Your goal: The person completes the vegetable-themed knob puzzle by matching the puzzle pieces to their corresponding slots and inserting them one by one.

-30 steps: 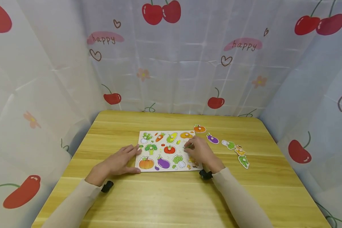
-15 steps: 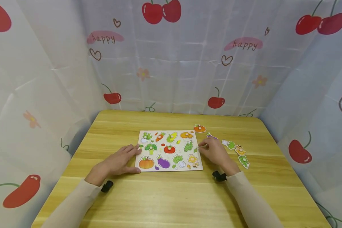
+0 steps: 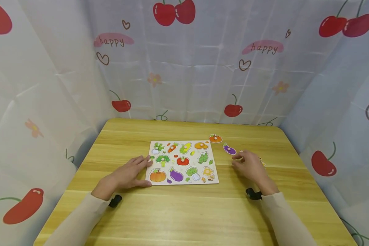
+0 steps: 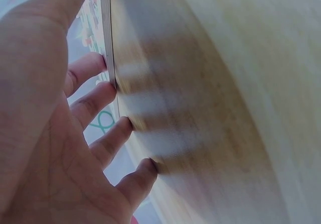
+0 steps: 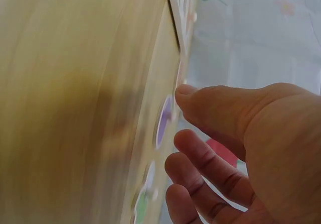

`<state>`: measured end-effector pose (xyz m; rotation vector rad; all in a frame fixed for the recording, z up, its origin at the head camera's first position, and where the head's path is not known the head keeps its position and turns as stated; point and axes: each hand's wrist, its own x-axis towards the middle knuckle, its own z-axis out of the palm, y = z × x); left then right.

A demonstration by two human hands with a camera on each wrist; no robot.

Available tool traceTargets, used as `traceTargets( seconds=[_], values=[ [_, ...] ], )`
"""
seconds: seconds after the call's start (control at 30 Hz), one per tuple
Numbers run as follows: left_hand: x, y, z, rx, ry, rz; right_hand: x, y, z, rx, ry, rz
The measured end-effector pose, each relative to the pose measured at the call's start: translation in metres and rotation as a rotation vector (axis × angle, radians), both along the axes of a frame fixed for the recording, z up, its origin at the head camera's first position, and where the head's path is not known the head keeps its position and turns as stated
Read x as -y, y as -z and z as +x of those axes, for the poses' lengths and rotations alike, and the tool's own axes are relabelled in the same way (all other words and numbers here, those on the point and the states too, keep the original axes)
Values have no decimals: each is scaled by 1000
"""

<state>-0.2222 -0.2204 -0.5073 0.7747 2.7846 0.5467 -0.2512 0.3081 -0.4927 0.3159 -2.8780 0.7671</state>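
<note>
A flat puzzle board (image 3: 172, 180) printed with vegetables lies on the table. My left hand (image 3: 127, 174) rests at its left edge, fingers spread, and in the left wrist view the fingertips (image 4: 111, 89) are right at the board's side. To the right of the board, my right hand (image 3: 251, 167) hovers over the loose pieces with thumb and fingers apart, holding nothing. Closest to it are an eggplant piece (image 3: 229, 149) and, in the right wrist view, a bok choy piece (image 5: 141, 208) with a knob. The hand mostly hides a mushroom piece (image 3: 263, 164).
Beyond the board's upper right corner lies a pumpkin piece (image 3: 215, 139). The wooden table (image 3: 172, 215) is enclosed on its back and sides by a white curtain (image 3: 190, 85) with cherry prints.
My right hand has left the right part of the board and moved right, past the eggplant piece, covering other loose pieces. The left hand stays at the board's left edge.
</note>
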Motion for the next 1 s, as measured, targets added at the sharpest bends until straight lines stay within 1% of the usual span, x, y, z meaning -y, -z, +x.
traceTargets(
  seconds=[0.23, 0.47, 0.67, 1.0],
  values=[
    [0, 1, 1, -2, 0, 6, -41, 2, 17, 30, 85, 14],
    [1, 1, 1, 4, -11, 7, -76, 2, 27, 48, 115, 33],
    [2, 1, 2, 1, -13, 10, -92, 4, 33, 73, 140, 37],
    [1, 2, 1, -11, -6, 8, -107, 5, 33, 48, 164, 37]
  ],
)
